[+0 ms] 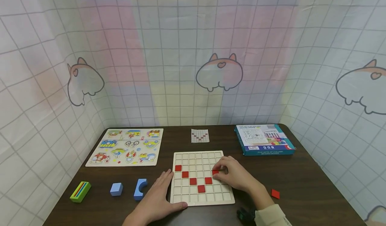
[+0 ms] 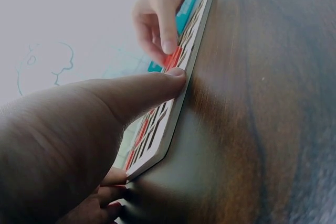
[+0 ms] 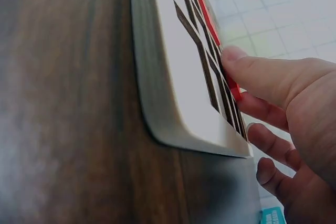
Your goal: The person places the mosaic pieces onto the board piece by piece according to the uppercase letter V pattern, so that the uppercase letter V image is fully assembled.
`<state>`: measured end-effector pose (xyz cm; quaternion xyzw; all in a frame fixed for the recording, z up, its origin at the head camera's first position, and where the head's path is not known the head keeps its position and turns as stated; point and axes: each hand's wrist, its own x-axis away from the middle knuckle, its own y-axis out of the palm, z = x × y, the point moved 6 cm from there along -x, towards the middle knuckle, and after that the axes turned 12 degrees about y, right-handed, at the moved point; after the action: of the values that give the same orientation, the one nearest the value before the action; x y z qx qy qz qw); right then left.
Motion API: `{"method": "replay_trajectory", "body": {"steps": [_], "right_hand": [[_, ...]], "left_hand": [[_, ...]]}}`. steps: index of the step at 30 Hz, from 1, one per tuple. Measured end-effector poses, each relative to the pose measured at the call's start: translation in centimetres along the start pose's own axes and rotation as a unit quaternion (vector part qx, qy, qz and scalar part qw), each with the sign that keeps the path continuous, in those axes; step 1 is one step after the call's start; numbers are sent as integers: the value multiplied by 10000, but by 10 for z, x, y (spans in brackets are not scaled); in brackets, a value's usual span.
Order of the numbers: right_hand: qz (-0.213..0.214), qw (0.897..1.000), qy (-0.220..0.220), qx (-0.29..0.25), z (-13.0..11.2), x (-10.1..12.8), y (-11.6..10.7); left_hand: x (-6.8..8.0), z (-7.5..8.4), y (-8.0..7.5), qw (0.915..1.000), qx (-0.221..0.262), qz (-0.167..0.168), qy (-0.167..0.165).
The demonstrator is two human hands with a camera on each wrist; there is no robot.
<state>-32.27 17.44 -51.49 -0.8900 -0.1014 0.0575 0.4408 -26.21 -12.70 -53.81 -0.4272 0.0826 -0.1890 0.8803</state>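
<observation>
A pale grid board point(image 1: 184, 198) lies on the table with several red square tiles point(image 1: 201, 188) in its cells, running in a V. My left hand point(image 1: 159, 197) rests along the board's left edge, fingers straight, with the thumb on the near rim. Over the right part of the board, my right hand point(image 1: 233, 174) pinches a red tile point(image 3: 233, 88) between thumb and index finger, close at a cell on the V's right arm. In the right wrist view the other fingers hang loosely beyond the board. One loose red tile point(image 1: 275, 193) lies right of the right forearm.
A small pattern card point(image 1: 200, 136) lies behind the board. At back left is a picture puzzle board point(image 1: 125, 148); a blue box point(image 1: 265, 139) sits at back right. A striped green block point(image 1: 80, 191), blue cube point(image 1: 116, 189) and blue arch block point(image 1: 139, 189) are at left.
</observation>
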Motion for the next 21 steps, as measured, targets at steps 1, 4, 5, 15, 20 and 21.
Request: {"method": "replay_trajectory", "body": {"steps": [1, 4, 5, 15, 20, 21], "right_hand": [[-1, 10000, -20, -6, -1, -1, 1], [-11, 10000, 9, -18, -2, -3, 2], [-19, 10000, 36, -25, -2, -4, 3], [8, 9999, 125, 25, -1, -7, 2], [-25, 10000, 56, 1, -1, -5, 3], [-26, 10000, 38, -15, -1, -4, 3]], "left_hand": [[0, 0, 0, 10000, 5, 3, -1], [0, 0, 0, 10000, 10, 13, 4], [0, 0, 0, 10000, 10, 15, 6], [0, 0, 0, 10000, -10, 6, -60], [0, 0, 0, 10000, -17, 6, -60], [0, 0, 0, 10000, -11, 14, -54]]}}
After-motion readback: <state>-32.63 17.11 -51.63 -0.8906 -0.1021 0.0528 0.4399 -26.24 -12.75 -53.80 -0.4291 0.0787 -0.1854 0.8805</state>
